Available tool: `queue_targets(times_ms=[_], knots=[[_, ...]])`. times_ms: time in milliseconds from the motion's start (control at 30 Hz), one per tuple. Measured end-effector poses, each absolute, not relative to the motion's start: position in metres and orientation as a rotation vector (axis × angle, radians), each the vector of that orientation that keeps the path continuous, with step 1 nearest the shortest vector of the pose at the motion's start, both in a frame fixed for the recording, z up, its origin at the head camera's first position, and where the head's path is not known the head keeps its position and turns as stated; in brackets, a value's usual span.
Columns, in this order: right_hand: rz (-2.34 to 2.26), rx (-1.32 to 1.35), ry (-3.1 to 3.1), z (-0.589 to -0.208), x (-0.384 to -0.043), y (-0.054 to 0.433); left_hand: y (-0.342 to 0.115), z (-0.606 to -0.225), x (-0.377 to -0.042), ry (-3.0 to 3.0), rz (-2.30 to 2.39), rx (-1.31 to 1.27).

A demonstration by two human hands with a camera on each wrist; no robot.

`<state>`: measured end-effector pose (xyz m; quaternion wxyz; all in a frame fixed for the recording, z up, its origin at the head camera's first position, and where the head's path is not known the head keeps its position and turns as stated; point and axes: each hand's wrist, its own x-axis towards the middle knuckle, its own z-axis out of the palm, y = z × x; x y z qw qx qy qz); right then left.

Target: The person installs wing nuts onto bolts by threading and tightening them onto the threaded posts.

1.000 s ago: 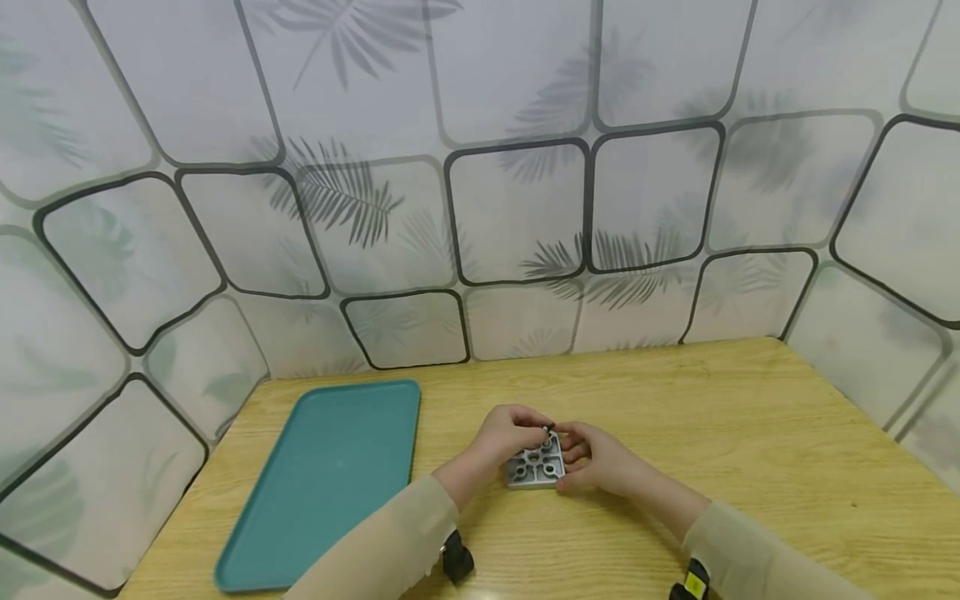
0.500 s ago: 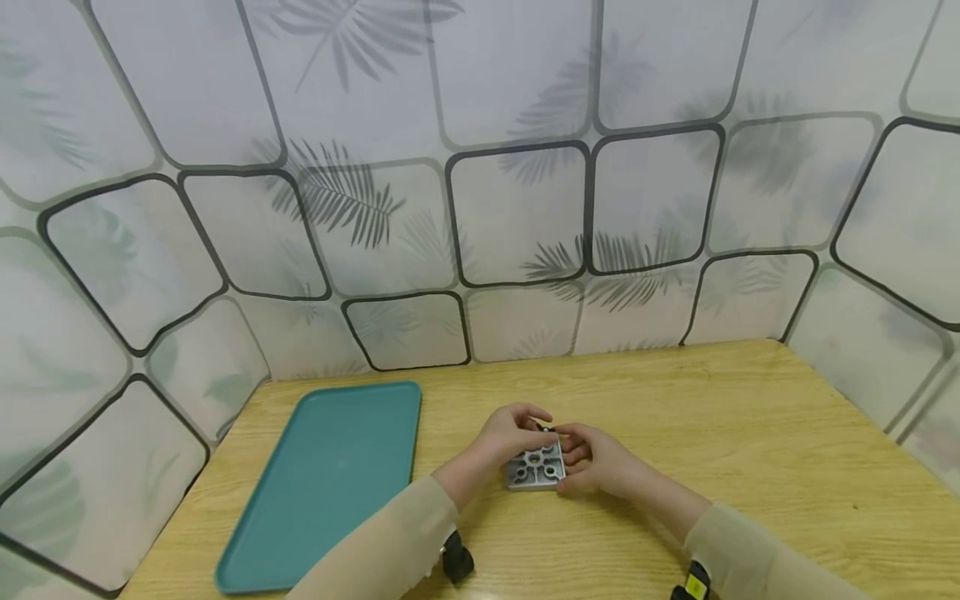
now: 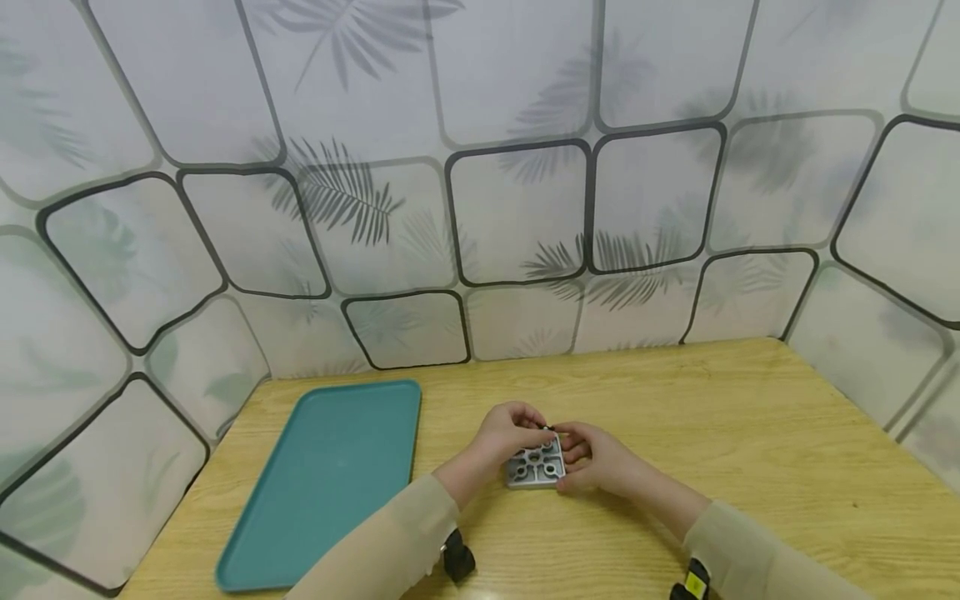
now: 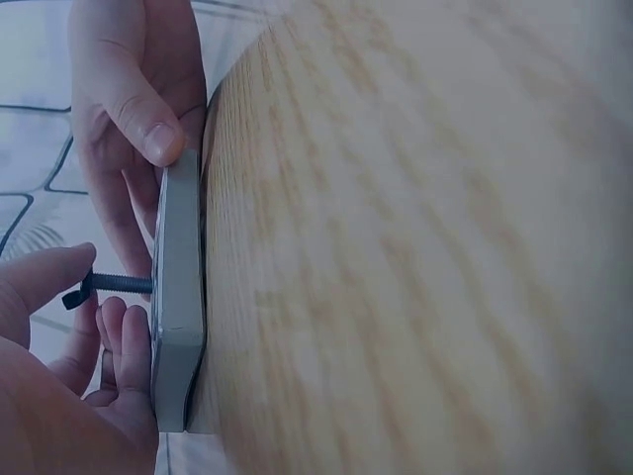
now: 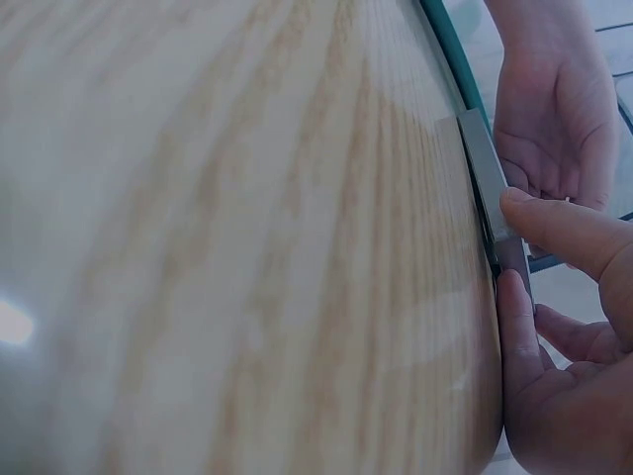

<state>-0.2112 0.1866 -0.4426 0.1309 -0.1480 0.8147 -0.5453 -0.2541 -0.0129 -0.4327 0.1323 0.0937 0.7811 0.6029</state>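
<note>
A square grey metal plate (image 3: pixel 536 481), with ribs and round holes on its upper face, lies flat on the wooden table. Its right side is held by my right hand (image 3: pixel 600 461), whose thumb is at the near corner. Out of the plate's far part stands a black threaded bolt (image 4: pixel 121 284) with a flared head. My left hand (image 3: pixel 501 433) pinches that head between thumb and fingers; the left wrist view shows the shaft between head and plate. In the right wrist view, the right thumb and a finger rest at the plate's edge (image 5: pixel 483 163).
To the left lies a teal rectangular tray (image 3: pixel 337 467) with a raised rim. Patterned fabric walls (image 3: pixel 517 217) stand behind the wooden table (image 3: pixel 720 417) and at both sides. Black wrist cameras (image 3: pixel 457 557) sit at the sleeves.
The left fingers at the bolt straightened half a second ago and are now curled back round its head. The plate and the right hand stay in the same place.
</note>
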Motion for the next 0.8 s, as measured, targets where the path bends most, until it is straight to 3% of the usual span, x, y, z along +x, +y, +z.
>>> queue_targets(times_ms=[800], knots=[[-1.585,-0.404,2.369,-0.4441,-0.2123,0.1859,-0.0171,-0.4306,-0.2548,2.199,1.746,0.277]])
